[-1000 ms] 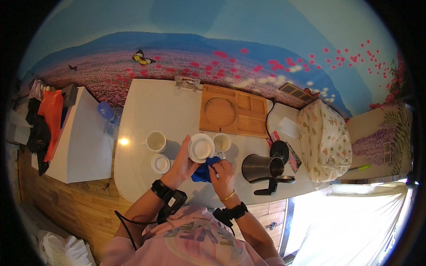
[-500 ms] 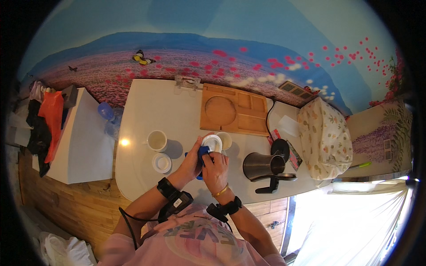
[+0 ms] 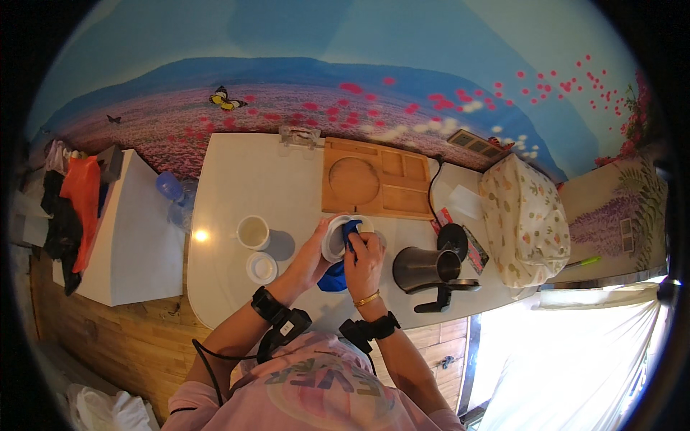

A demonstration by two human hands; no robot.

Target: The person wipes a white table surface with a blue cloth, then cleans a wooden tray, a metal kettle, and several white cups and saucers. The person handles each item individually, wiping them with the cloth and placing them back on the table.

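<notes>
My left hand is closed around a white round lid, held tilted above the table's middle. My right hand pinches a blue cloth against the lid's rim and inner side. More of the cloth hangs below, between my hands. Just behind the lid stands a white mug, partly hidden by it. Left of my hands is another white mug, upright, its handle on the left. A second white lid lies flat on the table in front of that mug.
On the white table are a wooden tray at the back and a dark metal kettle with its lid raised at the right. A patterned cloth-covered box stands farther right. A white cabinet is at the left.
My right hand has shifted right and slightly up, carrying part of the blue cloth to the lid's right side. The lid has turned and moved slightly left, and more cloth shows below.
</notes>
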